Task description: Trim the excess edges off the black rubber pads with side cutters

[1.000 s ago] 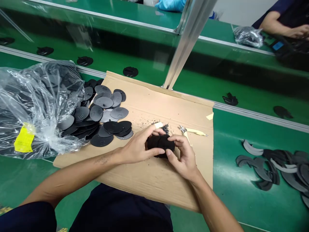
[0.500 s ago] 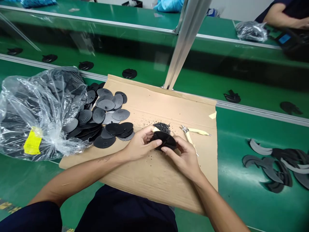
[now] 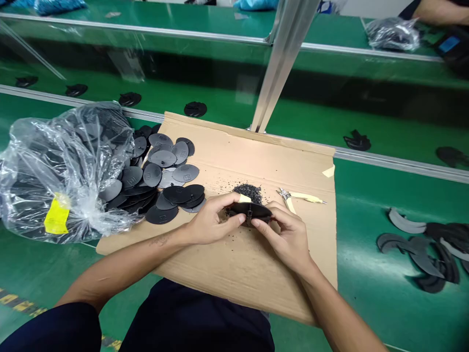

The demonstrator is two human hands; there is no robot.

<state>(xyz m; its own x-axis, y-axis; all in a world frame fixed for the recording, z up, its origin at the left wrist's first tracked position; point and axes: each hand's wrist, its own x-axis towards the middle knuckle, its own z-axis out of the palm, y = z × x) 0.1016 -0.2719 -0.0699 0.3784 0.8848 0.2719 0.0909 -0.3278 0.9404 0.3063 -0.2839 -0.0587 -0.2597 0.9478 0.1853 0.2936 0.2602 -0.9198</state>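
Note:
A black oval plastic disc (image 3: 258, 211) is held between my two hands above the cardboard sheet (image 3: 220, 274). My left hand (image 3: 216, 220) pinches its left end, thumb on the near side; a pale yellow wrap covers a fingertip. My right hand (image 3: 287, 232) grips the right end between thumb and fingers. A narrow ridge shows across the middle of the disc. Just behind it lies a heap of small black plastic scraps (image 3: 248, 192). Side cutters (image 3: 293, 196) with pale yellow handles lie beyond my right hand, partly hidden by it.
Several dark oval discs (image 3: 178, 194) are piled on the left, beside a clear plastic bag (image 3: 73, 166) with a yellow label. Curved black parts (image 3: 425, 254) lie on the green table at right. A metal post (image 3: 280, 68) rises behind; a co-worker's arm (image 3: 441, 12) shows far right.
The disc has tilted between my hands, so its face now shows more edge-on with the ridge upright. My right hand has shifted slightly right and covers more of the cutters.

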